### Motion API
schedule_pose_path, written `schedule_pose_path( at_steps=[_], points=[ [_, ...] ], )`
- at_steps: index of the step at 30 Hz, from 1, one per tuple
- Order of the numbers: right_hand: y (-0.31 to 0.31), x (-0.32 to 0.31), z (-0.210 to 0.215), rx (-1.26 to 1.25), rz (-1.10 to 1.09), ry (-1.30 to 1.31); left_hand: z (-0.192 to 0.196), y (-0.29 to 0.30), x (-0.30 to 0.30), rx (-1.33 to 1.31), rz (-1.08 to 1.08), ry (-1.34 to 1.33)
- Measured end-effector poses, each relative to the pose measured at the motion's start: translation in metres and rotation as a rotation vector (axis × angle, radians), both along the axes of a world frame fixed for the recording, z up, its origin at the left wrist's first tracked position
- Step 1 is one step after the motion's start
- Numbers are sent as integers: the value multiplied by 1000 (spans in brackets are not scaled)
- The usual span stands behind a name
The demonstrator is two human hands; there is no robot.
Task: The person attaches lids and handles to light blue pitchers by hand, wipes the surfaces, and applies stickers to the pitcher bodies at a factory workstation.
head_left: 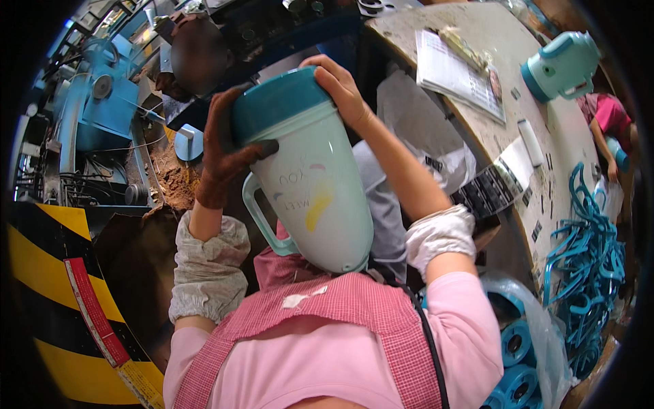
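Note:
A pale mint plastic jug [327, 204] with a side handle [255, 211] and a printed yellow motif lies tilted against my lap, its narrower end toward my apron. Its wide far end carries a teal end piece [281, 102]. My left hand [228, 146], in a worn brown glove with dark fingertips, grips the left side of that end, thumb across the pale wall. Bare, my right hand [344, 95] curls its fingers over the right edge of the teal piece. Both hands are closed on the jug; some left fingertips are hidden behind it.
On the worktable [470, 20] at right are papers [456, 75], a label sheet [497, 180], a white roll [530, 143] and a similar jug [565, 65]. Teal strips [586, 266] and bagged teal round parts [518, 341] lie nearer. Blue machinery [102, 102] and a striped panel [61, 300] occupy the left.

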State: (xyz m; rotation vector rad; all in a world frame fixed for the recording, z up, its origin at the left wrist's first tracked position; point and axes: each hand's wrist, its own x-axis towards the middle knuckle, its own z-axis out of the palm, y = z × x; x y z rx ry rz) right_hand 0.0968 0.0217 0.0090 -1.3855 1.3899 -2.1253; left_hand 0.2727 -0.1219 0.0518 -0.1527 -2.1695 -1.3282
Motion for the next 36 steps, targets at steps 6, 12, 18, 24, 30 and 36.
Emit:
schedule_pose_path(
  at_steps=[6,12,18,24,30,36],
  points=[
    [-11,2,-23,13,-71,-214,-6,-3,-3,4,5,-31],
    [-3,21,18,70,-491,398,-13,5,-18,18,12,-36],
    [-5,12,-3,90,-464,102,-9,7,-29,-266,106,-87],
    [15,20,22,300,-739,629,-10,27,-46,-251,66,-69],
    [1,13,1,173,-689,355,-8,32,-55,-357,180,-116],
    [-11,22,-7,153,-666,298,-17,18,-51,-424,231,-158]
  ],
)
